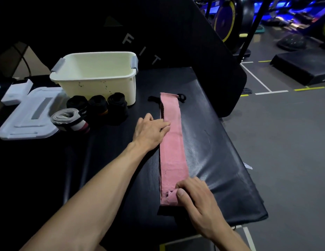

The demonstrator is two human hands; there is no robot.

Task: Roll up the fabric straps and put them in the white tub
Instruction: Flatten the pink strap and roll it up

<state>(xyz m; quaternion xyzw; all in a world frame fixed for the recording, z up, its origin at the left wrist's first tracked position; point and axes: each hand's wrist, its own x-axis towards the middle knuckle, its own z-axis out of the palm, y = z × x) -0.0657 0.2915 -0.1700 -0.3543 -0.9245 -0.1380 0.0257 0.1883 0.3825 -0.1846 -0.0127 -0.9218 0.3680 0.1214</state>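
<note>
A pink fabric strap lies flat and stretched lengthwise on the black padded bench, with a black loop at its far end. My left hand rests on the strap's left edge near the middle, fingers straight. My right hand pinches the strap's near end, which is turned up slightly. The white tub stands at the back left with nothing visible inside. In front of it stand three rolled black straps and a rolled grey-white strap.
A white lid lies left of the rolls. A black padded backrest rises behind the bench. The bench edge drops off at the right to the grey gym floor, with exercise machines beyond.
</note>
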